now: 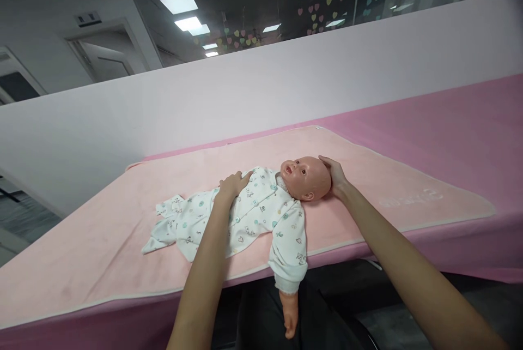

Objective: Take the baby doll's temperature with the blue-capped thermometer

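Observation:
A baby doll (255, 208) lies on its back on a light pink blanket (122, 219), its head to the right. It wears white clothes with small printed figures and snap buttons. My left hand (234, 185) reaches across and grips the far side of its torso, thumb toward the chest. Around the back of the bald head, my right hand (334, 174) is cupped, with some fingers hidden behind it. The doll's near arm (289, 306) hangs over the table's front edge. Its trouser legs (169, 219) lie to the left, no feet showing.
A darker pink cover (457, 121) lies under the blanket. Behind the table runs a low white wall (204, 104), topped by a glass pane (261, 6) with heart stickers. Below the front edge are my dark-clothed legs (265, 323).

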Available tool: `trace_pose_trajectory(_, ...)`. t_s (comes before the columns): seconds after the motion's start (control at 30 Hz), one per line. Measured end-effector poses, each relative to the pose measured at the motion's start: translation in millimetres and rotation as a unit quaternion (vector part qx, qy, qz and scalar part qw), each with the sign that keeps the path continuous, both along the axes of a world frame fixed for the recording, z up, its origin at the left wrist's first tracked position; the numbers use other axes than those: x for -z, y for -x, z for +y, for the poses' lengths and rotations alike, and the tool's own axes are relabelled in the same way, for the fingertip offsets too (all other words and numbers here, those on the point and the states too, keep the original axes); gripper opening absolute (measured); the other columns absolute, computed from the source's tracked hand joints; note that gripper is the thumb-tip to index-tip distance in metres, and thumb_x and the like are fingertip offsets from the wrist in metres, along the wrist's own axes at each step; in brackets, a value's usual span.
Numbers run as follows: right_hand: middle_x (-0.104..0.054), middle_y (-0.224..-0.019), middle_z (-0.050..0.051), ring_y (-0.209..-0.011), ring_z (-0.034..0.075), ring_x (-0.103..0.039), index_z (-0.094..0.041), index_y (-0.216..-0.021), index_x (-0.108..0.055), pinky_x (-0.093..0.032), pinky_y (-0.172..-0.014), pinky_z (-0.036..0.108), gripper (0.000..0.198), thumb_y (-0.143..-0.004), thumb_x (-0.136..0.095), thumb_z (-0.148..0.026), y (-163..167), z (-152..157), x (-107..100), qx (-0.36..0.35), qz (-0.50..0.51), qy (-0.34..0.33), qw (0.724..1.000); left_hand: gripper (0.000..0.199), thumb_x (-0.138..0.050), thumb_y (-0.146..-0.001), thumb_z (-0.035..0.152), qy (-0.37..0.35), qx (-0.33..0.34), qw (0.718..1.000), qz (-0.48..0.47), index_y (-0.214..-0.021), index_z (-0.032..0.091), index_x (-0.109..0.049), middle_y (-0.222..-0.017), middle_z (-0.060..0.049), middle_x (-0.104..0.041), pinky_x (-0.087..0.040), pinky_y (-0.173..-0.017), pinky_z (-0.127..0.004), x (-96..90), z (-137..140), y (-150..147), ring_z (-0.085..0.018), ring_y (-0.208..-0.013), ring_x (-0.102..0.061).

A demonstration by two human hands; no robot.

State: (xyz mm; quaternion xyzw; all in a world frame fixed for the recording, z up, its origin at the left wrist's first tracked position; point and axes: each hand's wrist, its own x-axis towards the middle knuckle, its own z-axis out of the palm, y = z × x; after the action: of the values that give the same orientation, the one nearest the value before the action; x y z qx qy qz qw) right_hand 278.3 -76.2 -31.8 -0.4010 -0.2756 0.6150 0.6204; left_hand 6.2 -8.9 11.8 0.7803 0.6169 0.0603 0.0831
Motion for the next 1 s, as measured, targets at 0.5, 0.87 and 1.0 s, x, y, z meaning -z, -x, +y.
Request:
trace_pose_trajectory(0.5,-0.07,-0.069,0.002,-0.072,0.022,-0.064,-0.02,-0.069,-0.062,-0.048,-0.067,0.03,0.025,-0.068,-0.056,-0.044,-14,16,16,0.05,-0.017,-0.032,0.998,0.066,-0.011,-0.077,0.067,-0.005,0.001,1.0,-0.005,-0.094,0.02,-0.054,-0.103,-0.015,-0.063,-0.03,-0.091,-0.051,2.5,2,2,-0.032,-0.098,-0.055)
trace_pose_trajectory(0.87,-0.07,-0.082,0.004,-0.081,0.025,-0.064,-0.02,-0.086,-0.065,-0.049,-0.073,0.035,0.032,-0.069,-0.054,-0.045,-9,11,12,0.034,0.018,-0.032,0.999,0.065,-0.013,-0.077,0.067,-0.006,0.002,1.0,-0.007,-0.095,0.02,-0.054,-0.105,-0.015,-0.063,-0.03,-0.091,-0.051,0.3,0,2,-0.033,-0.102,-0.054)
trace_pose_trajectory(1.0,-0.069,-0.091,0.01,-0.086,0.03,-0.063,-0.017,-0.092,-0.065,-0.049,-0.074,0.042,0.047,-0.07,-0.048,-0.055,-3,5,8,-0.067,0.018,-0.016,0.997,0.065,-0.013,-0.077,0.067,-0.005,0.0,1.0,-0.006,-0.095,0.02,-0.055,-0.106,-0.015,-0.062,-0.03,-0.091,-0.051,-1.3,-2,1,-0.033,-0.102,-0.053)
